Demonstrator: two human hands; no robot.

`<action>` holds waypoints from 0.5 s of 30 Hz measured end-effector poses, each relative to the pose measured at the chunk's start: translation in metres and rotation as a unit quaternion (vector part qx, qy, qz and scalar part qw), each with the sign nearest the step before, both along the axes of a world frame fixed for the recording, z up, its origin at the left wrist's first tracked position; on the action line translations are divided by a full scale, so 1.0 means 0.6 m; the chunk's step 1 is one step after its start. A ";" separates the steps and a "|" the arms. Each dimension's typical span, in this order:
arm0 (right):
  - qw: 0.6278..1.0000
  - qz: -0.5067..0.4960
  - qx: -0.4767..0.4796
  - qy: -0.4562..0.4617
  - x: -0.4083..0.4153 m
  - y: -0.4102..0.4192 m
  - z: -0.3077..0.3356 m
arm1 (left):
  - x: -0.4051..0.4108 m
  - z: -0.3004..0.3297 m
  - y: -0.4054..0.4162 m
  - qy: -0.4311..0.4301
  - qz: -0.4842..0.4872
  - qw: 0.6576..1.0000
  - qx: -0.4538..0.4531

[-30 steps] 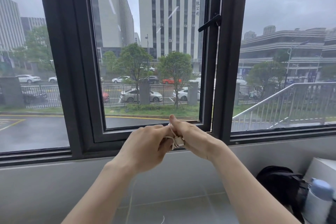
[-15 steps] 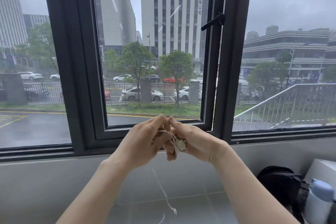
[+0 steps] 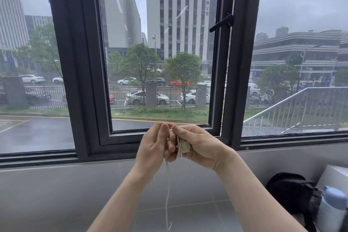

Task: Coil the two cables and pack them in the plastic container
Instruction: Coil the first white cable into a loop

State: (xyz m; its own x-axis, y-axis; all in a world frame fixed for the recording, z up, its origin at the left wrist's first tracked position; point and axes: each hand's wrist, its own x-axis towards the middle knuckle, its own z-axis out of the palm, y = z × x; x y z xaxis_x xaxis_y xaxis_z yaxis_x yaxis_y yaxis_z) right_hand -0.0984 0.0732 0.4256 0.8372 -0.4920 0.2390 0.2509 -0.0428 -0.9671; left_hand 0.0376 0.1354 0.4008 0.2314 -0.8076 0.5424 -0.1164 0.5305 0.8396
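Both hands are raised in front of the window, working one thin white cable (image 3: 168,190). My right hand (image 3: 199,147) grips a small bundle of cable loops with a white plug (image 3: 185,147) showing between its fingers. My left hand (image 3: 153,149) pinches the cable right beside the bundle, fingertips touching the right hand's. The free end hangs straight down from my left hand toward the tiled floor. No second cable and no plastic container are in view.
A dark-framed window (image 3: 243,62) fills the view ahead, with a grey sill wall below it. At the lower right stand a black bag (image 3: 291,192), a pale blue bottle (image 3: 331,211) and a white box (image 3: 337,175).
My left hand has turned palm toward me and slid along the cable. The hanging tail now drops straight down instead of swinging right. The loop bundle stays in my right hand.
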 end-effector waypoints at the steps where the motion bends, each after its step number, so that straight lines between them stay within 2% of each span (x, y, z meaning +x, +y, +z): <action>1: 1.000 -0.014 0.007 0.001 0.003 0.001 0.000 | -0.002 -0.003 -0.006 0.007 0.025 1.000 -0.006; 7: 0.998 -0.038 0.036 0.021 0.018 0.003 0.000 | -0.006 -0.024 -0.020 -0.019 0.191 0.981 0.007; 9: 0.997 -0.036 0.050 0.040 0.020 0.003 0.000 | -0.012 -0.024 -0.018 -0.016 0.213 0.977 0.011; 13: 0.993 -0.085 0.075 0.009 0.020 -0.003 0.001 | -0.007 -0.045 -0.018 0.026 0.126 0.990 0.062; 15: 0.984 -0.124 0.123 -0.039 0.019 -0.008 0.006 | -0.002 -0.066 -0.014 0.011 0.094 0.991 0.090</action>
